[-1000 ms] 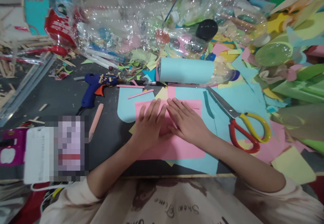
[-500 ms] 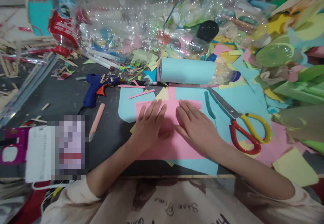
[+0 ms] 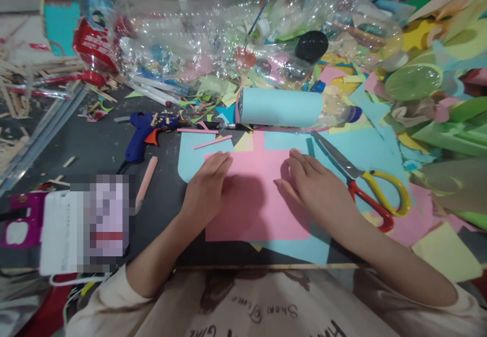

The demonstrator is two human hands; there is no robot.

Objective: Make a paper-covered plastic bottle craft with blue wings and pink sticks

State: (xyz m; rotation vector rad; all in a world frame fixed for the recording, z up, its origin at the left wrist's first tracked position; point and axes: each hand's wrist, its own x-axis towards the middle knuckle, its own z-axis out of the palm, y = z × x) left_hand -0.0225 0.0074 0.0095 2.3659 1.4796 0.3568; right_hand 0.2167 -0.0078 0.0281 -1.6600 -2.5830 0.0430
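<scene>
A flat pink sheet of paper lies before me over light blue paper. My left hand rests on its upper left part, fingertips close to the far edge and thumb toward the middle. On the upper right part lies my right hand, its fingers near the same far edge and its thumb held apart. Both hands look open, touching the paper without a visible grip. Beside my right hand are scissors with one red and one yellow handle. Past the sheet lies a plastic bottle wrapped in light blue paper.
A blue glue gun and a pink stick lie to the left. Thin pink strips sit above the sheet. Clear plastic bottles crowd the back. Paper scraps cover the right side; a white power strip is at lower left.
My hands have slid apart across the pink sheet, left hand leftward and right hand rightward, uncovering its middle. A narrow raised strip along its far edge no longer shows.
</scene>
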